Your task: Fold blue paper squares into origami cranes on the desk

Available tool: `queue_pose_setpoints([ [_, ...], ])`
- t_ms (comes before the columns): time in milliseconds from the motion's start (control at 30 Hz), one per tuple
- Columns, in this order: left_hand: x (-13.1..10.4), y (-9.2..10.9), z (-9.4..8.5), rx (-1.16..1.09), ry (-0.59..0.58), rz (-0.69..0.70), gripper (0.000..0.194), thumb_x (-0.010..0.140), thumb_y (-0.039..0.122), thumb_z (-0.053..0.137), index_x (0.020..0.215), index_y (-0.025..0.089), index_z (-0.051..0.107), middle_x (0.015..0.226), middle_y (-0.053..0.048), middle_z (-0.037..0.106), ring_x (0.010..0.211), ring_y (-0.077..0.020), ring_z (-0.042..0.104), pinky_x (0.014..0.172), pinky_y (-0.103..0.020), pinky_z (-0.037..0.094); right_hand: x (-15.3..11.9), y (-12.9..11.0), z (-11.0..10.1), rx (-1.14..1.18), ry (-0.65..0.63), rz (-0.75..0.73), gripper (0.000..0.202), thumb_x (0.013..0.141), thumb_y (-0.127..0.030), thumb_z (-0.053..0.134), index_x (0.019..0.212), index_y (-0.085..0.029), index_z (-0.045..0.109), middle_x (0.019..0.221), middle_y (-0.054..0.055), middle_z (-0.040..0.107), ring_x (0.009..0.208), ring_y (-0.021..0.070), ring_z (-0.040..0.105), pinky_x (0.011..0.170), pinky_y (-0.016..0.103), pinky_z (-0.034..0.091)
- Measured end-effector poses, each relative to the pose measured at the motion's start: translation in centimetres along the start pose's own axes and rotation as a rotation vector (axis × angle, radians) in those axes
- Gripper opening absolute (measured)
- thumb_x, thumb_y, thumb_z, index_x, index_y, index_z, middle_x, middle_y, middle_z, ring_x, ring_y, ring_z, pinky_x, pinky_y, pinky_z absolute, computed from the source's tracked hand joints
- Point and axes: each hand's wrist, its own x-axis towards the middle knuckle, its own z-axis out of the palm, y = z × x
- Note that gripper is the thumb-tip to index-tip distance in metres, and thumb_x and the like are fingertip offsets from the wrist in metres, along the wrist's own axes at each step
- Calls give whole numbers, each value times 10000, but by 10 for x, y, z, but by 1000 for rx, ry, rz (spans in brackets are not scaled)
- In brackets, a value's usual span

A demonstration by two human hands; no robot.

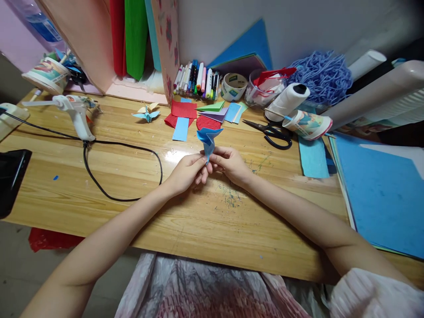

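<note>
A folded piece of blue paper point(209, 140) stands upright between my hands, its creased upper part fanned out and its narrow lower end pinched. My left hand point(189, 171) closes on that lower end from the left, thumb on top. From the right, my right hand point(231, 165) pinches the same end, and its fingertips meet those of the left. The very tip of the paper is partly hidden by my fingers. Behind the hands lie red paper pieces point(183, 110), a light blue strip point(180, 129) and a small folded paper crane point(146, 112).
Black-handled scissors point(277, 134) lie beyond my right hand, near a tipped paper cup point(308, 125). A white glue gun point(77, 115) stands at the left, its black cable point(123, 198) looping across the table. Blue sheets point(380, 190) are stacked at the right. Markers point(198, 80) line the back.
</note>
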Motion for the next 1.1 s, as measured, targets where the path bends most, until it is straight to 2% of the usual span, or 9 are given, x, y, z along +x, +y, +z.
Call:
queue_pose_setpoints([
  [167, -2, -2, 6, 41, 27, 65, 305, 885, 383, 417, 722, 144, 512, 477, 34, 511, 389, -61, 405, 389, -173, 300, -2, 0, 5, 86, -25, -25, 249, 772, -362, 659, 879, -138, 665, 523, -49, 513, 429, 16, 321, 407, 173, 192],
  [333, -1, -3, 11, 61, 57, 123, 319, 898, 411, 403, 743, 151, 502, 530, 34, 514, 414, -59, 381, 408, -182, 302, -4, -2, 9, 145, 27, -12, 269, 748, -364, 679, 880, -130, 672, 531, -59, 484, 432, 16, 295, 402, 175, 192],
  [633, -2, -3, 13, 111, 94, 99, 333, 901, 422, 392, 711, 164, 480, 491, 47, 476, 411, -62, 358, 425, -186, 288, -5, 3, 11, 115, 98, -24, 252, 751, -362, 666, 860, -136, 677, 521, -57, 498, 421, 21, 299, 403, 187, 200],
  [867, -2, -5, 9, 153, 34, 101, 311, 924, 387, 344, 749, 168, 477, 544, 37, 494, 447, -73, 395, 442, -190, 320, -5, 4, 13, 129, 120, -28, 236, 746, -349, 674, 854, -140, 690, 507, -62, 484, 411, 18, 301, 395, 189, 193],
  [967, -3, -3, 6, 286, 16, 84, 326, 935, 369, 304, 741, 173, 477, 575, 26, 510, 475, -85, 423, 468, -201, 341, -5, 4, 12, 96, 139, -22, 258, 744, -364, 674, 868, -138, 693, 491, -65, 468, 407, 23, 305, 392, 192, 194],
  [1100, -4, 0, 4, 614, 72, 89, 320, 937, 314, 290, 722, 177, 483, 607, 5, 543, 561, -120, 492, 568, -233, 370, -6, 3, 14, 53, 165, -15, 268, 735, -387, 677, 830, -136, 696, 492, -63, 464, 403, 22, 300, 382, 197, 182],
])
